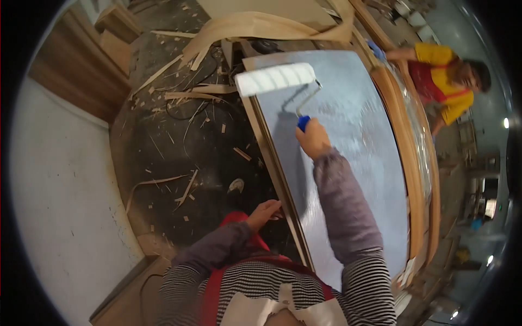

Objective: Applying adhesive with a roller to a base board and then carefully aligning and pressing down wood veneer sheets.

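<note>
My right hand [315, 140] is closed around the blue handle of a paint roller [277, 79]. The roller has a thick white sleeve with pale stripes on a bent wire frame. It is over the far left corner of a large grey-blue panel [353, 141], its left end sticking out past the panel's edge. Whether the sleeve touches the surface I cannot tell. Wet, shiny streaks show on the panel. Beside the panel's left edge my left hand [265, 213] is half open, its fingers slightly apart and fingertips close to the edge; no object shows in it.
Curved wooden strips wrapped in clear film [416, 141] run along the panel's right side. Past them, a person in a yellow shirt [435, 81] leans in. Wood veneer strips [261, 27] lie at the far end. Offcuts litter the dark floor [157, 125]; a white board [65, 174] stands left.
</note>
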`<state>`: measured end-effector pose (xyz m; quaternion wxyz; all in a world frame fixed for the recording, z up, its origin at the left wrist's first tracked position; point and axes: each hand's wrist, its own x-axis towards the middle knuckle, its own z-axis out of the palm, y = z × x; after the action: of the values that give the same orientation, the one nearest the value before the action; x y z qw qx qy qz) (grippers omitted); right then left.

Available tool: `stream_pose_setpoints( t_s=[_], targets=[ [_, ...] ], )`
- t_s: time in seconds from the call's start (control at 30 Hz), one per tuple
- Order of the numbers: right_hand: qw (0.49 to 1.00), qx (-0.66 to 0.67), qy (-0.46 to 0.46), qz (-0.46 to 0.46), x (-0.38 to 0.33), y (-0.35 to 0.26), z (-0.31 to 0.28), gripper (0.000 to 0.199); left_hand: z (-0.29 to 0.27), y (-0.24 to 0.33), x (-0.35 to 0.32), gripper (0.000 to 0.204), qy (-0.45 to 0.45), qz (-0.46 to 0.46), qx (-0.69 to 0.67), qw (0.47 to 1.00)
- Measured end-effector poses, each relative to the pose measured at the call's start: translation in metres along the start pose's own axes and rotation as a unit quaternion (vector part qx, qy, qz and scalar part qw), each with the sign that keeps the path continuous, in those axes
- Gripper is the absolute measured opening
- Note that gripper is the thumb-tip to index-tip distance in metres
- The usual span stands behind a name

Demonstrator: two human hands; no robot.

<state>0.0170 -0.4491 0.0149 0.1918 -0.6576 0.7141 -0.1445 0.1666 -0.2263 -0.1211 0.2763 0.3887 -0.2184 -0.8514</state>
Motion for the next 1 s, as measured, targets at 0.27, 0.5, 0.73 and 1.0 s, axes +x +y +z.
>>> stream_pose_setpoints(
  t_s=[0.27,0.5,0.73,1.0],
  targets=[
    [0.992,-0.034,-0.110,0.054,0.025,-0.026,0.014,0.046,-0.048,0.093,0.023,0.038,0.009,-0.031,-0.019,0.999],
    [0.991,-0.009,-0.124,0.040,0.048,-0.026,-0.010,0.051,-0.064,0.107,0.037,0.040,-0.057,-0.078,-0.008,0.995],
    [0.973,-0.104,-0.198,-0.056,0.080,0.011,-0.087,0.050,-0.124,0.180,0.036,0.043,0.079,0.024,0.065,0.994],
    [0.917,-0.323,-0.131,-0.196,0.153,-0.021,-0.153,0.039,-0.151,0.347,0.106,0.044,0.198,0.242,0.090,0.946]
  ],
)
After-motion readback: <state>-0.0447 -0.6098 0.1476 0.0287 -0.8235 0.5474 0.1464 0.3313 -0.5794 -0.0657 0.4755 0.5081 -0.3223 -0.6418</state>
